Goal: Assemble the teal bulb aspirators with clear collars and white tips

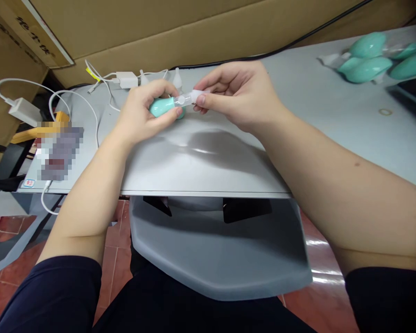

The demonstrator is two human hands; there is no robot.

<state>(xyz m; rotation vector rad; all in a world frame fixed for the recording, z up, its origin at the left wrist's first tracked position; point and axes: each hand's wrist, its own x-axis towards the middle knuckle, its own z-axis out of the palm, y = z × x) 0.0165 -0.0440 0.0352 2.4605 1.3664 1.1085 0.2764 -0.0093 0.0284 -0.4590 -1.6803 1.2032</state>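
My left hand [142, 108] is closed around the teal bulb of a nasal aspirator [162, 107], held tilted above the grey table. A transparent neck joins the bulb to a whitish soft tip [196, 96]. My right hand [241, 92] pinches that tip between thumb and fingers. Just behind my hands, a translucent pointed nozzle [177, 79] stands on the tabletop, and a second nozzle [143, 77] is partly hidden by my left hand. A bit more teal shows below the neck; what it belongs to is hidden.
Several teal bulb aspirators [365, 69] lie at the back right, near a dark object [412, 101]. White chargers [126, 79] with cables and a blurred-out phone-like item [62, 152] are on the left. Cardboard [166, 27] walls the back. A grey stool [215, 259] stands under the front edge.
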